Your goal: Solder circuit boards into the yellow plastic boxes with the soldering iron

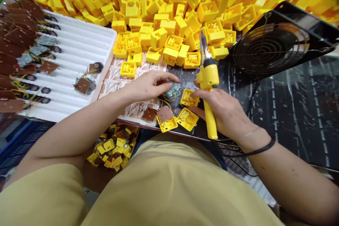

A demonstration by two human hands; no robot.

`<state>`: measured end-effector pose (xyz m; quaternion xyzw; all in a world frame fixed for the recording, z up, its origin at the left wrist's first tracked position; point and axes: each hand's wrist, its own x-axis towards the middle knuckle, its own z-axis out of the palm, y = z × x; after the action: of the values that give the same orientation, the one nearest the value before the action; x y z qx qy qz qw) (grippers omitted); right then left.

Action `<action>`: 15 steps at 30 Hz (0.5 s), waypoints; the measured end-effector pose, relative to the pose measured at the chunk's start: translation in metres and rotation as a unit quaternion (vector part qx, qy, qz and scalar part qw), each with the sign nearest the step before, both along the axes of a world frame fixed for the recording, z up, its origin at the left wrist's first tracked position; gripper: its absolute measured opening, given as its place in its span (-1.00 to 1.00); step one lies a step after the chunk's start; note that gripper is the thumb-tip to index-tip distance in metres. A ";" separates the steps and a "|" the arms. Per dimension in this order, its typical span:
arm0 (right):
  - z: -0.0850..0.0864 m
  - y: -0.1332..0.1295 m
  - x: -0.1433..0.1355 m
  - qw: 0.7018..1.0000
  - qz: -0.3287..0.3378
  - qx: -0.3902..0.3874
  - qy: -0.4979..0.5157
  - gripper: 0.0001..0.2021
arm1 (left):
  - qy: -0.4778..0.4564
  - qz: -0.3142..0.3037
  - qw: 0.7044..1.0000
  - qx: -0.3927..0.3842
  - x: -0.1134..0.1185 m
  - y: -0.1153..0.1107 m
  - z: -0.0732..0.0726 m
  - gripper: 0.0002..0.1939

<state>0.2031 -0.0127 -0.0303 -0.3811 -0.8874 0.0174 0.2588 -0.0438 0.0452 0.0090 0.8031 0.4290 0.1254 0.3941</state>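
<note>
My left hand (150,85) curls its thumb and index finger over the top edge of a small green circuit board (173,91). Wires run from the board toward a brown board (164,113) lying over an open yellow case half (167,125). My right hand (222,107) grips a yellow soldering gun (210,84), its metal tip pointing up and away from me. Fingers of that hand also reach beside a small yellow case (188,97). Another open yellow case half (187,119) lies just below, near the table edge.
Yellow cases (169,24) are heaped across the back. A black fan (278,44) stands at the right. On the left, a white ridged foam tray (71,42) carries wired brown boards (16,39). Below the table is a container of yellow parts (113,148).
</note>
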 end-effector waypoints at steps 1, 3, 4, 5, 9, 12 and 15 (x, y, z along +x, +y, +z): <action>0.001 -0.006 0.001 1.000 -0.002 0.002 0.001 -0.76 | 0.014 0.009 1.000 0.024 0.002 -0.001 -0.001 -0.67; 0.001 -0.015 0.002 1.000 -0.015 0.010 0.007 -0.76 | 0.067 0.023 0.995 0.071 0.004 -0.001 -0.003 -0.68; 0.001 -0.018 0.003 1.000 -0.024 0.016 0.010 -0.75 | 0.104 0.023 0.990 0.091 0.004 0.001 -0.003 -0.68; 0.000 -0.020 0.004 0.999 -0.033 0.022 0.013 -0.75 | 0.144 0.018 0.983 0.111 0.004 0.003 -0.002 -0.68; -0.006 -0.020 0.004 0.997 -0.056 0.036 0.027 -0.73 | 0.235 -0.058 0.952 0.188 0.008 0.014 0.006 -0.61; -0.009 -0.018 0.004 0.997 -0.059 0.037 0.037 -0.72 | 0.229 -0.133 0.943 0.201 0.020 0.014 0.015 -0.64; -0.009 -0.018 0.004 0.997 -0.059 0.033 0.048 -0.70 | 0.269 -0.153 0.925 0.223 0.034 0.010 0.015 -0.73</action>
<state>0.2070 -0.0310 -0.0395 -0.4222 -0.8503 -0.0093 0.3140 -0.0100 0.0547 0.0243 0.9295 0.3518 -0.0645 0.0897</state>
